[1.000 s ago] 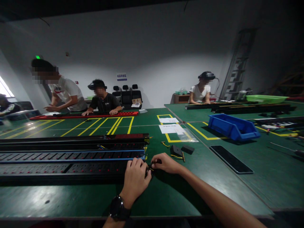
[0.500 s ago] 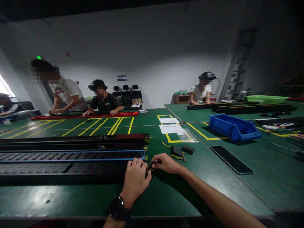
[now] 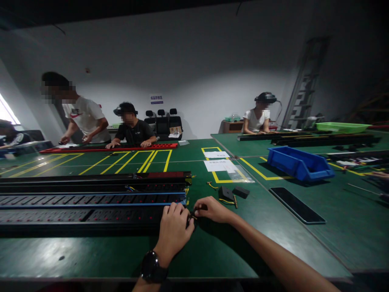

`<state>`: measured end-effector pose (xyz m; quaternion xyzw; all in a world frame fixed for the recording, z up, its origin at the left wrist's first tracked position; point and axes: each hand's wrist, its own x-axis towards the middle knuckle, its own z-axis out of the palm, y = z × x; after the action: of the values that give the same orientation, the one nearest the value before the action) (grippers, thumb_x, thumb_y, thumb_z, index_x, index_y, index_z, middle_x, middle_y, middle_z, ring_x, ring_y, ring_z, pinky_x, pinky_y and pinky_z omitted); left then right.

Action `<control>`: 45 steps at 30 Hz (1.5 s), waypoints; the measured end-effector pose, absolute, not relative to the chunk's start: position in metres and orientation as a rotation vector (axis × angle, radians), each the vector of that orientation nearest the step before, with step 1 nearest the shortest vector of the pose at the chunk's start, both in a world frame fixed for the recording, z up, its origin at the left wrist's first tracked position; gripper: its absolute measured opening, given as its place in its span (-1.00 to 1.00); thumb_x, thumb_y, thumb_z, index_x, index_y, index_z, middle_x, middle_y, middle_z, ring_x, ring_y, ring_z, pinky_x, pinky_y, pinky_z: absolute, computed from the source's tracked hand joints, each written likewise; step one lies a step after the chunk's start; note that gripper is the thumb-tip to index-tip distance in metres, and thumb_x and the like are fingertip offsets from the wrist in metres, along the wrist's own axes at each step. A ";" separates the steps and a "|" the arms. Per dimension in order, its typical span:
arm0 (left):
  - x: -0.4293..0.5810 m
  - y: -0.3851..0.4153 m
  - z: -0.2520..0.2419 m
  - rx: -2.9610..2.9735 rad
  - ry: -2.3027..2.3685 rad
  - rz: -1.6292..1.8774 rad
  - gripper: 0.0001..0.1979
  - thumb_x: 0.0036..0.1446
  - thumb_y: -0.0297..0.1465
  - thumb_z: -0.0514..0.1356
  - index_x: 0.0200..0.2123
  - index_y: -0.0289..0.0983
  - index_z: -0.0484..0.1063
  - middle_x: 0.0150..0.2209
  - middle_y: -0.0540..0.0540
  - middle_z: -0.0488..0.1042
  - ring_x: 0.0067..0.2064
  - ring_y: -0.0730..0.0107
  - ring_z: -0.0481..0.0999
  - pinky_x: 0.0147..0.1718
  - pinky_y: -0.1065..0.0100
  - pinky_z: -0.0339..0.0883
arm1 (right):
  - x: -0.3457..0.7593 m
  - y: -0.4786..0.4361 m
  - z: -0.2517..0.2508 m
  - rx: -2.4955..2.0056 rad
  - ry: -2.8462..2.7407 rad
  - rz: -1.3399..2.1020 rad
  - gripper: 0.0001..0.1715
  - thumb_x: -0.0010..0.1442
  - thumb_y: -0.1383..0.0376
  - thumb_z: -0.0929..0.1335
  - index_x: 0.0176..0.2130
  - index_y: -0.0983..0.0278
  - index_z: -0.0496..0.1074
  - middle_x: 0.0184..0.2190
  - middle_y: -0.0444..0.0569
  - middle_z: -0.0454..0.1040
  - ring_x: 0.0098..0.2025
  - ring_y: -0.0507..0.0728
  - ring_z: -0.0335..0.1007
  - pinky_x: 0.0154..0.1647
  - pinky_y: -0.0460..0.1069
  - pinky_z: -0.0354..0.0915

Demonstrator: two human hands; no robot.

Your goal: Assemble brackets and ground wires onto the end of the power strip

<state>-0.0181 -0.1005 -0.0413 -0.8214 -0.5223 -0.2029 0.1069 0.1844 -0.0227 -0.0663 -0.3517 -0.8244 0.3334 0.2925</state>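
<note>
A long black power strip with red dots along its face lies nearest me on the green table. My left hand, with a black watch on its wrist, is closed over the strip's right end. My right hand pinches at a small dark piece just off that end, close to the left fingertips. What exactly the right fingers hold is hidden. Behind lies a blue-edged power strip, and beyond it are more black strips.
Black blocks and short yellow wires lie beyond my right hand. A phone, a blue bin and a screwdriver are to the right. Paper sheets lie ahead. Several people work across the tables.
My hands have hardly moved at the strip's end. Across the table, the standing person in white has raised the upper body slightly and moved the hands apart.
</note>
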 end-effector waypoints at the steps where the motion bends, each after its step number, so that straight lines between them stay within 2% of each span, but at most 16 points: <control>1: -0.018 -0.100 -0.042 -2.419 -1.539 -0.598 -0.82 0.25 -0.33 0.13 -0.27 -0.24 0.52 -0.19 -0.12 0.48 -0.07 0.14 0.37 -0.09 0.09 0.19 | 0.184 -0.023 -0.066 -0.938 -2.196 0.888 -0.82 0.17 0.25 0.43 -0.26 0.31 0.60 -0.45 -0.12 0.49 -0.41 0.04 0.33 -0.38 -0.11 0.18; 11: -0.018 -0.101 -0.041 -2.430 -1.544 -0.605 -0.82 0.25 -0.33 0.13 -0.27 -0.24 0.52 -0.19 -0.12 0.48 -0.07 0.14 0.37 -0.09 0.10 0.19 | 0.185 -0.023 -0.066 -0.938 -2.201 0.887 -0.82 0.18 0.24 0.43 -0.26 0.30 0.59 -0.46 -0.13 0.49 -0.42 0.03 0.32 -0.40 -0.11 0.17; 17: -0.018 -0.100 -0.041 -2.427 -1.520 -0.611 -0.83 0.25 -0.34 0.14 -0.26 -0.24 0.52 -0.19 -0.12 0.48 -0.08 0.15 0.37 -0.10 0.11 0.19 | 0.185 -0.023 -0.067 -0.886 -2.187 0.929 -0.84 0.17 0.29 0.42 -0.23 0.30 0.59 -0.42 -0.11 0.53 -0.39 0.04 0.39 -0.36 -0.11 0.23; 23: -0.019 -0.099 -0.042 -2.435 -1.458 -0.578 -0.84 0.26 -0.35 0.14 -0.26 -0.23 0.52 -0.18 -0.13 0.49 -0.10 0.16 0.38 -0.12 0.11 0.19 | 0.181 -0.025 -0.070 -0.899 -2.190 0.709 -0.87 0.13 0.39 0.43 -0.27 0.27 0.62 -0.35 -0.07 0.55 -0.32 0.07 0.45 -0.28 -0.09 0.28; 28: -0.019 -0.098 -0.045 -2.438 -1.416 -0.561 -0.84 0.27 -0.37 0.13 -0.27 -0.24 0.51 -0.16 -0.14 0.50 -0.10 0.15 0.38 -0.12 0.10 0.19 | 0.180 -0.025 -0.072 -0.875 -2.185 0.664 -0.83 0.15 0.42 0.41 -0.27 0.24 0.63 -0.34 -0.08 0.59 -0.28 0.09 0.49 -0.21 -0.08 0.30; 39: -0.016 -0.103 -0.040 -2.368 -1.520 -0.622 -0.84 0.22 -0.29 0.17 -0.28 -0.23 0.51 -0.20 -0.14 0.47 -0.07 0.10 0.36 -0.10 0.07 0.17 | 0.183 -0.026 -0.062 -0.909 -2.263 0.671 -0.85 0.19 0.37 0.41 -0.24 0.24 0.62 -0.31 -0.07 0.60 -0.26 0.10 0.49 -0.17 -0.06 0.31; 45: -0.016 -0.106 -0.037 -2.356 -1.555 -0.641 -0.84 0.15 -0.28 0.21 -0.28 -0.23 0.50 -0.21 -0.15 0.46 -0.07 0.08 0.34 -0.08 0.06 0.18 | 0.185 -0.026 -0.058 -0.945 -2.282 0.702 -0.86 0.15 0.35 0.44 -0.23 0.24 0.61 -0.33 -0.07 0.57 -0.31 0.09 0.46 -0.27 -0.08 0.29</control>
<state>-0.0161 -0.1057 -0.0366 -0.8075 -0.5333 -0.2199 0.1231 0.1853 -0.0263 -0.0585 -0.3530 -0.8523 0.2623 0.2831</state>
